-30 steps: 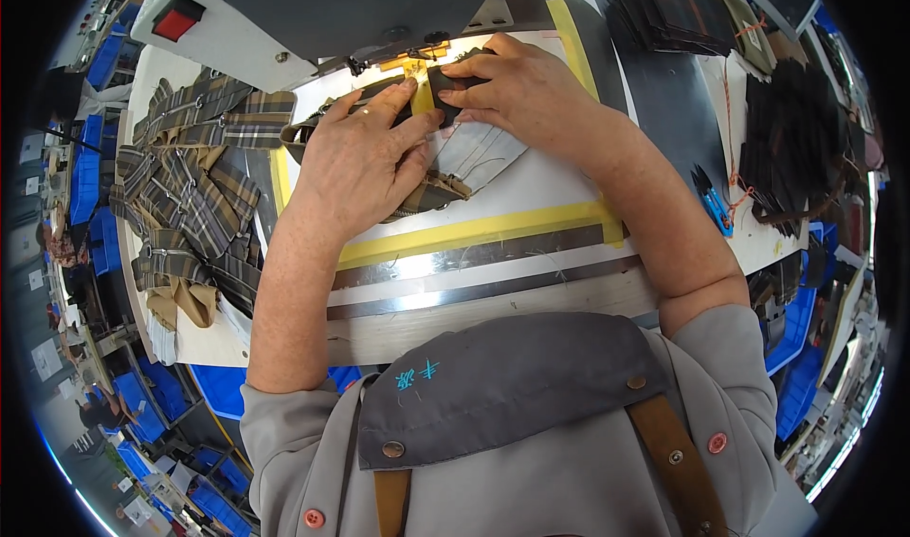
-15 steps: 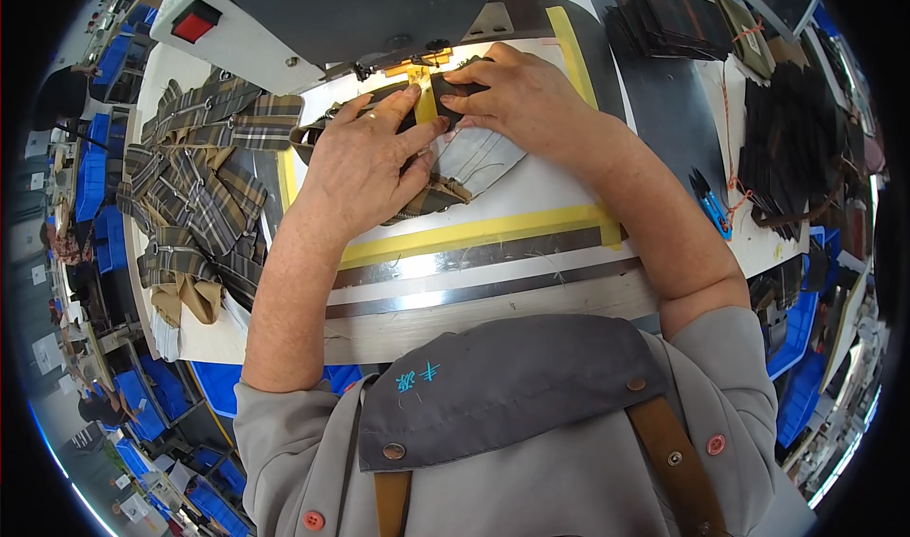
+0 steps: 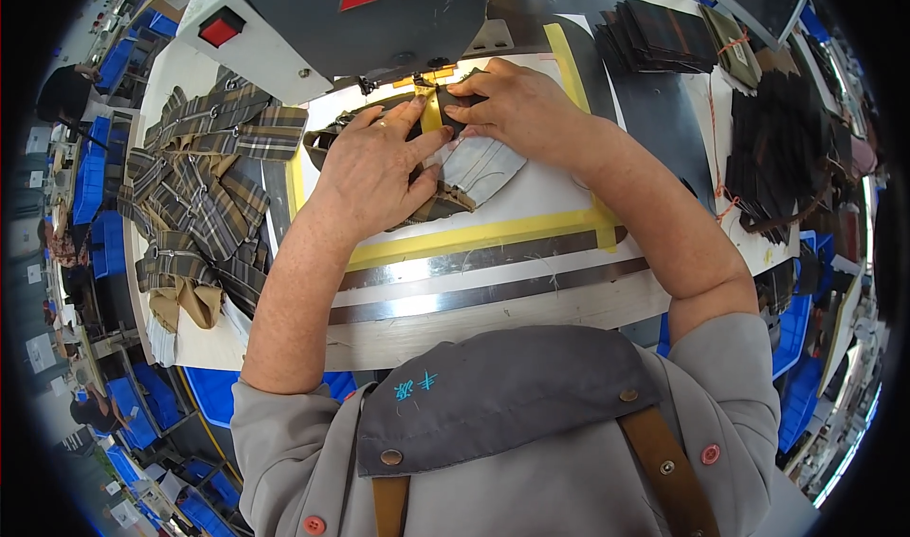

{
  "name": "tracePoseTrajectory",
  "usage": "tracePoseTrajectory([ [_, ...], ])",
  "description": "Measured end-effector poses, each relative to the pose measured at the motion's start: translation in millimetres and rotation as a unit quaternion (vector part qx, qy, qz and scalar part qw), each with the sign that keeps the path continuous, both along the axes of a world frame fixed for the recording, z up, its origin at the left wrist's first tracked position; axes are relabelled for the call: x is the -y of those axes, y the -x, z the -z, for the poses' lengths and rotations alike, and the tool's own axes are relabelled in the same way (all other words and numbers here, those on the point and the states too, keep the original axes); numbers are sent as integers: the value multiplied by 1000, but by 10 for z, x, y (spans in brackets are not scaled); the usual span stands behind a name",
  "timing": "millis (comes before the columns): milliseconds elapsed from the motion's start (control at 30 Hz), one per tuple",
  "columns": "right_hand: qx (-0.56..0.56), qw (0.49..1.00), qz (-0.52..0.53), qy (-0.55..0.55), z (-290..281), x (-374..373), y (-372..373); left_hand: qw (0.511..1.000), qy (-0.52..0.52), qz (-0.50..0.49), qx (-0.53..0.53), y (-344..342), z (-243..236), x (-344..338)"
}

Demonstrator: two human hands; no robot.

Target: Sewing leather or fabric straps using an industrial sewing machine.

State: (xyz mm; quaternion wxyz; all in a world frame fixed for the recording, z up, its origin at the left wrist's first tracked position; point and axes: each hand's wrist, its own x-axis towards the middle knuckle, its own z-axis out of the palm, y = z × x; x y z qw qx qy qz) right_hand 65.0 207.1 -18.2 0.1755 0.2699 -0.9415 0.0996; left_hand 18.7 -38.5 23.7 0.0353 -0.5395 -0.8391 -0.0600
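In the head view, the plaid fabric piece [image 3: 444, 202] lies on the table [image 3: 512, 314] right in front of you, at the foot of the sewing machine [image 3: 379, 25]. Its longer run goes crosswise, from beside your left wrist up to the right under your fingers. The yellow strip [image 3: 432, 118] on it points almost straight away from you, toward the lit needle area, while the pale lining [image 3: 485, 169] fans out lower right, toward the tape border [image 3: 493, 230].

Your left hand [image 3: 374, 167] is spread flat on the cloth, clenching nothing. Your right hand [image 3: 526, 110] has bent fingers on the dark part; whether it pinches a fold, you can't tell from here.

Plenty is covered: your hands hide the middle of the piece, the machine blocks the needle from above, and its far edge is hard to make out. At left, the plaid pile [image 3: 204, 196] is partly cut off by your forearm.

Against half a second ago, both hands hold nearly the same place on the cloth, and more of the machine shows. And over on your right, the blue handles of the snips drop out of sight behind your right forearm [image 3: 678, 219]!
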Motion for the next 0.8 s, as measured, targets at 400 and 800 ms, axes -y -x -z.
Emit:
tracePoseTrajectory([
  [400,46,999,27,7,-45,20,89,1000,8,1,3,102,10,-20],
  [800,31,996,59,-67,20,-49,358,997,-59,8,-46,-8,-69,-129],
])
